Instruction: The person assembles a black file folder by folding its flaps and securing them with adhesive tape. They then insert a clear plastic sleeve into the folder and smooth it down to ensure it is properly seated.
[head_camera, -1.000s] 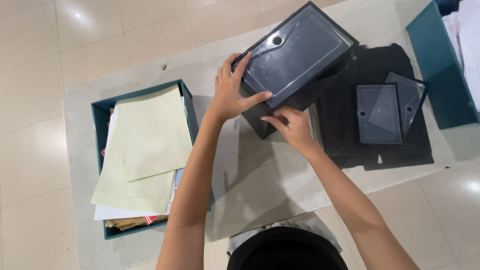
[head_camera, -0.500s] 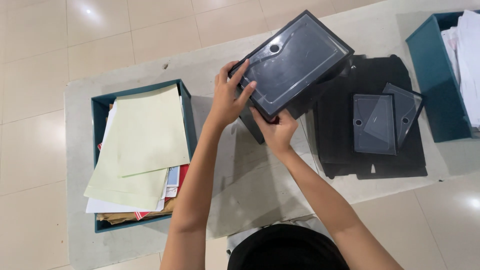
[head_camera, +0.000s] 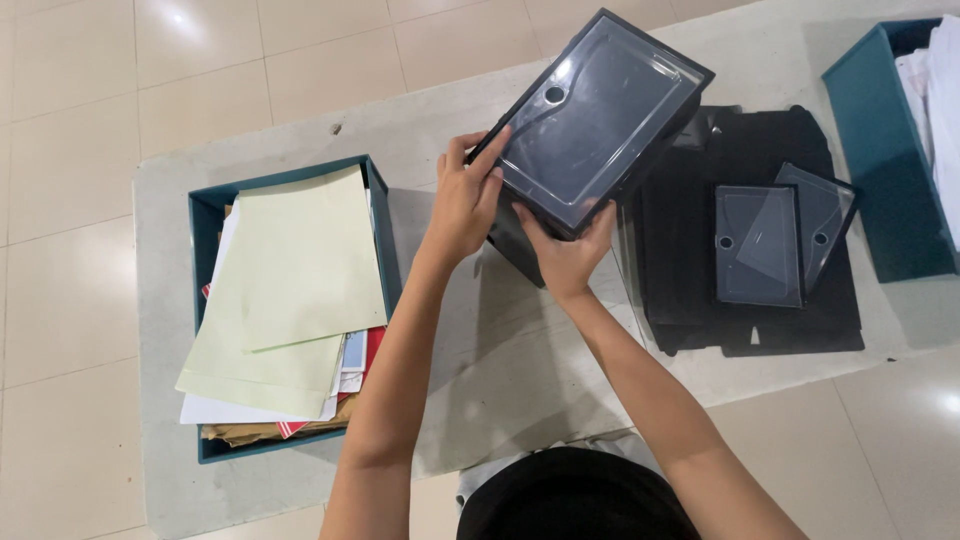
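Seen from the head camera, a dark rectangular box with a clear plastic window panel and a round hole near one corner is held tilted above the grey table, just left of the flat black sheets lying there. The left hand is laid against the box's near-left edge, fingers stretched up along the clear panel and thumb behind; its grip is pressed onto the box. The right hand cups the box's lower corner from beneath, fingers curled up around the edge, so its grip clasps the box too. Both forearms reach up from the bottom of the view. On the black sheets, right of the box, lie two smaller clear window panels, overlapping. Well left of the box stands a teal bin stuffed with pale green and white papers; another teal bin stands at the far right. Compared with half a second ago, the box sits higher and more to the right, and the right hand has slid under its lower corner.
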